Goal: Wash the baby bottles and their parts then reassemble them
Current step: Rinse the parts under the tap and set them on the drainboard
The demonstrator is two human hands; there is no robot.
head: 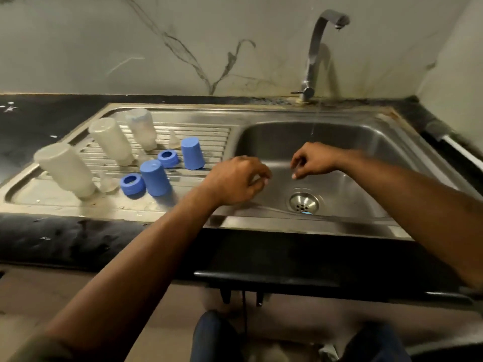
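Observation:
Three cloudy baby bottles stand upside down on the drainboard [214,137]: one at the front left [65,169], one in the middle [111,141], one at the back [141,128]. Two blue caps [193,153] [155,178] and two blue screw rings [132,184] [168,158] stand beside them, with clear teats [174,140] [107,182] among them. My left hand [235,180] hovers over the basin's left edge, fingers loosely curled, holding nothing. My right hand [312,160] hangs over the basin [352,142], fingers loosely curled and empty.
A steel tap [317,48] at the back lets a thin stream of water fall into the basin. The drain strainer [304,202] sits at the basin's bottom with something blue at its front edge. Black countertop [52,239] surrounds the sink.

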